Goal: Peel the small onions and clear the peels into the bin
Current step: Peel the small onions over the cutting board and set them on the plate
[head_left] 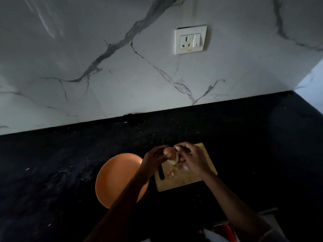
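A small brown onion (170, 153) is held above the wooden cutting board (188, 180). My left hand (155, 157) grips the onion from the left side. My right hand (190, 158) pinches at the onion's top right, its fingertips on the skin. The lower part of the onion looks pale where skin has come away. A few bits of peel (172, 173) lie on the board under my hands. The scene is dim.
An orange plate (117, 175) sits left of the board, partly under my left forearm. A red object (224, 230) shows at the bottom edge. The black counter (61, 163) meets a marble wall with a socket (190, 39).
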### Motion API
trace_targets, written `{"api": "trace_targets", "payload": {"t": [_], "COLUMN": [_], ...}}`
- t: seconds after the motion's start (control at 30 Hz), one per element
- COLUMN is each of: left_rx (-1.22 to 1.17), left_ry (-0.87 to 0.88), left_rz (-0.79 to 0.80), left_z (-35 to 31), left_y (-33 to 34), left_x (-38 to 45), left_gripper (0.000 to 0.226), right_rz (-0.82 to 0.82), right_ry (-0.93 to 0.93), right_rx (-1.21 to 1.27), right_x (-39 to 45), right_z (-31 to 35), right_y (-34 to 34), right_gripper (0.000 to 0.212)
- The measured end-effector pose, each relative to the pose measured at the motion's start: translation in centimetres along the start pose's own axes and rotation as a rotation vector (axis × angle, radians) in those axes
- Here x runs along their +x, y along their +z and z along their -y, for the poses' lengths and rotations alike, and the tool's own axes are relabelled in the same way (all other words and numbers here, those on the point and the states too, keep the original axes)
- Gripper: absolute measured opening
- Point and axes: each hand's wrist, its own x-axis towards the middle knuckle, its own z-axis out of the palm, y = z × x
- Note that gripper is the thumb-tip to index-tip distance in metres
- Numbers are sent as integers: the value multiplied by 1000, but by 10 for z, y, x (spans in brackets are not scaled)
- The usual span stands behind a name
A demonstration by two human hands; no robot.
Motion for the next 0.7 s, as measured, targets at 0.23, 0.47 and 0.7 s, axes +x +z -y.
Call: {"api": "trace_targets", "payload": {"t": [0.23, 0.47, 0.7], "left_rx": [-93, -100, -137], "left_ry": [40, 96, 100], "left_rz": [-63, -74, 28], "left_z": [2, 2, 2], "left_y": [-1, 7, 5], "left_x": [-7, -14, -16], "left_gripper": [35, 39, 48], "right_rz": [27, -24, -72], "right_ry": [124, 57, 69], "right_rx": [246, 147, 160], "right_x": [-8, -2, -4], "right_z": [8, 6, 3], "right_y": [4, 5, 12], "right_gripper": [20, 4, 18]}}
